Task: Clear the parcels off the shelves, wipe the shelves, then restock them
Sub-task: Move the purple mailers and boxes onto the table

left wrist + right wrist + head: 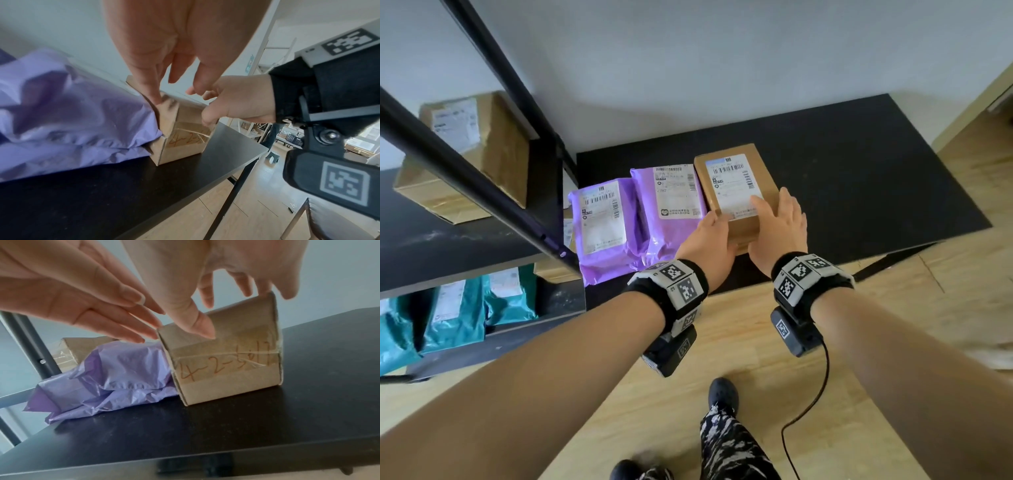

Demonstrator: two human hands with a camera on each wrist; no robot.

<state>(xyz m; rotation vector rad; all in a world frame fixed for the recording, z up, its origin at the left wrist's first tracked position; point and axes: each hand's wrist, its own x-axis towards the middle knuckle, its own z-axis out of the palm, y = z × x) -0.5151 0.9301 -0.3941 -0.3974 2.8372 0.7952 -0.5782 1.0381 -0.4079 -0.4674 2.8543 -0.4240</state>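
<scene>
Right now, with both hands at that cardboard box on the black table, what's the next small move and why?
Probably let go and draw both hands back. The cardboard box already sits flat on the black table, snug against the purple parcel; the left hand and right hand only touch it with straight fingers.

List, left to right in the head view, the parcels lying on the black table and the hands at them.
Left purple mailer bag → second purple mailer bag → left hand → cardboard box → right hand. The two hands touch the box's near end from either side.
</scene>
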